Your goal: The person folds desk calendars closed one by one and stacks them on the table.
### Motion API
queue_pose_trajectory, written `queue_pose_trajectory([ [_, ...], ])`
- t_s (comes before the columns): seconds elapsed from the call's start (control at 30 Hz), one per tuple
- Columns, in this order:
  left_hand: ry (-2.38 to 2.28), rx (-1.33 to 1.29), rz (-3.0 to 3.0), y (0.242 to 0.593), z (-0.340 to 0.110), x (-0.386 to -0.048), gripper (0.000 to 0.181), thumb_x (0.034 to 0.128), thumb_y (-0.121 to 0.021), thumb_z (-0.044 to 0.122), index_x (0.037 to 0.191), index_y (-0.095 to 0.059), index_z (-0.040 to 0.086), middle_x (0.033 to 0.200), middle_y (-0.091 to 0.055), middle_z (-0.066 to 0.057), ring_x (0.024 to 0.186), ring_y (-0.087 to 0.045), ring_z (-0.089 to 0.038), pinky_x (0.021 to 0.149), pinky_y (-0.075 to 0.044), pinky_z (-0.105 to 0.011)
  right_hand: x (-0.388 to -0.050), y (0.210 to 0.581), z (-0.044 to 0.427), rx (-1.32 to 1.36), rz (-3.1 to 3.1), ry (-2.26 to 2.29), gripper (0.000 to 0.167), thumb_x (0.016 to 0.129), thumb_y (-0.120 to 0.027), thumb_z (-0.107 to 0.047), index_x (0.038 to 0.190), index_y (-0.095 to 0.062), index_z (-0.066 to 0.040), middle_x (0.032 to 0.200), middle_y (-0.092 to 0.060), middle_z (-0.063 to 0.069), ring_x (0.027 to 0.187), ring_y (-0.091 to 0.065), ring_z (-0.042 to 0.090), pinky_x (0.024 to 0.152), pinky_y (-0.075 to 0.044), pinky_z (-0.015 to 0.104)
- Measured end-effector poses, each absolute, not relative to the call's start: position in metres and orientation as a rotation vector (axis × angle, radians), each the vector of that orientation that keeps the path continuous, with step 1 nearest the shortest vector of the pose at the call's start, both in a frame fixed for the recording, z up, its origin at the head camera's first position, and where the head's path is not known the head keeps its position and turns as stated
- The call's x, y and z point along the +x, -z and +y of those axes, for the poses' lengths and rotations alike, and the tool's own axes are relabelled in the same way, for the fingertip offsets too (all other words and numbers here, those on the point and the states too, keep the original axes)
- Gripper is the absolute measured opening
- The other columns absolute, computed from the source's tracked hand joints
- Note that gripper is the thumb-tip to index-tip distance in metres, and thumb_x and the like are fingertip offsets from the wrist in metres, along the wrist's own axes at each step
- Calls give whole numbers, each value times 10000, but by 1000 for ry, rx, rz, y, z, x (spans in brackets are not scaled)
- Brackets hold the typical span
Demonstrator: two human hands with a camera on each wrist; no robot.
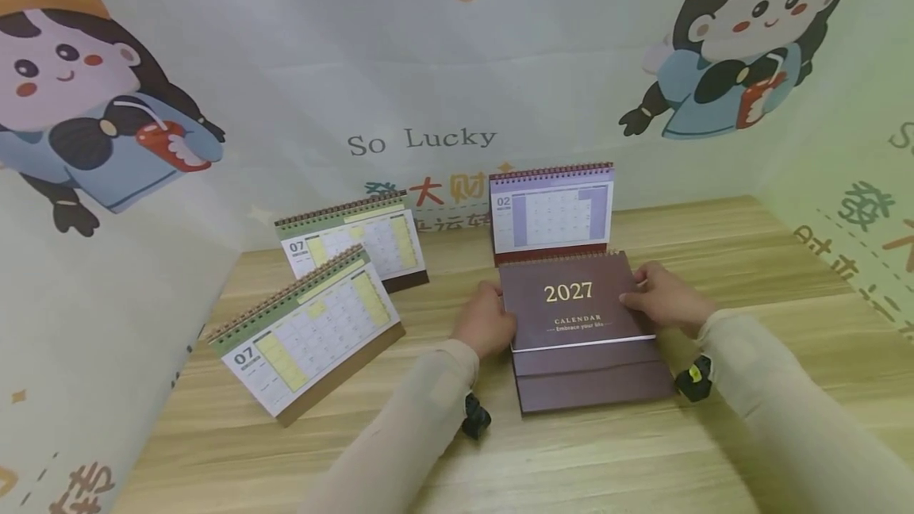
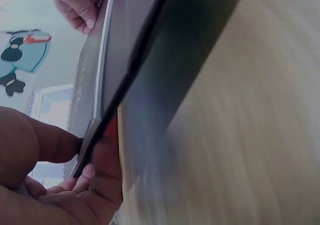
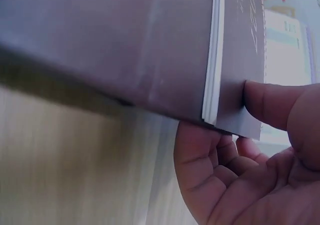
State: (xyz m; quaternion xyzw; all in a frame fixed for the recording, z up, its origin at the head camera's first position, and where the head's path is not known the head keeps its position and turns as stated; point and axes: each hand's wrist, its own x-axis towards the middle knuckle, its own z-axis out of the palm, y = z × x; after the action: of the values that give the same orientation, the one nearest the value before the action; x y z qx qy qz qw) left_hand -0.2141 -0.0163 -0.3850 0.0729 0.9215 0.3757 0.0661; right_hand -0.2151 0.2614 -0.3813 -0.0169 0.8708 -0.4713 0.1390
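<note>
A dark maroon 2027 desk calendar (image 1: 571, 300) is held between both hands, its cover facing up and its base flap extending toward the person. My left hand (image 1: 487, 320) grips its left edge, thumb on top and fingers beneath, as the left wrist view shows with the calendar's edge (image 2: 107, 60). On the opposite side, my right hand (image 1: 670, 297) pinches the right edge. In the right wrist view the thumb presses the cover (image 3: 237, 60) and curled fingers lie underneath. Behind it stands a purple-page calendar (image 1: 553, 212) showing 02.
Two green-and-yellow calendars showing 07 stand on the left, a nearer one (image 1: 314, 331) and a farther one (image 1: 378, 240) partly hidden behind it. The wooden table (image 1: 585, 458) meets a printed cloth backdrop (image 1: 343, 46) at the back and sides.
</note>
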Motion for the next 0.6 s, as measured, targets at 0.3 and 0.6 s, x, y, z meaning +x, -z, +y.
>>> queue_pose_trajectory([
  [0.3, -1348, 283, 2674, 392, 18, -208, 380, 924, -552, 51, 1269, -449, -67, 813, -640, -101, 796, -586, -244, 745, -510, -369, -213, 378, 300, 5, 2393, 1398, 406, 1005, -515, -65, 1232, -256, 150, 1025, -576, 225, 772, -628, 162, 686, -566, 361],
  [0.6, -1540, 258, 2529, 397, 51, -200, 384, 967, -604, 108, 1303, -460, -8, 963, -689, -113, 826, -615, -197, 728, -506, -315, -205, 379, 338, 30, 2379, 1388, 402, 1018, -487, -56, 1252, -234, 151, 1025, -558, 196, 815, -630, 169, 732, -567, 391],
])
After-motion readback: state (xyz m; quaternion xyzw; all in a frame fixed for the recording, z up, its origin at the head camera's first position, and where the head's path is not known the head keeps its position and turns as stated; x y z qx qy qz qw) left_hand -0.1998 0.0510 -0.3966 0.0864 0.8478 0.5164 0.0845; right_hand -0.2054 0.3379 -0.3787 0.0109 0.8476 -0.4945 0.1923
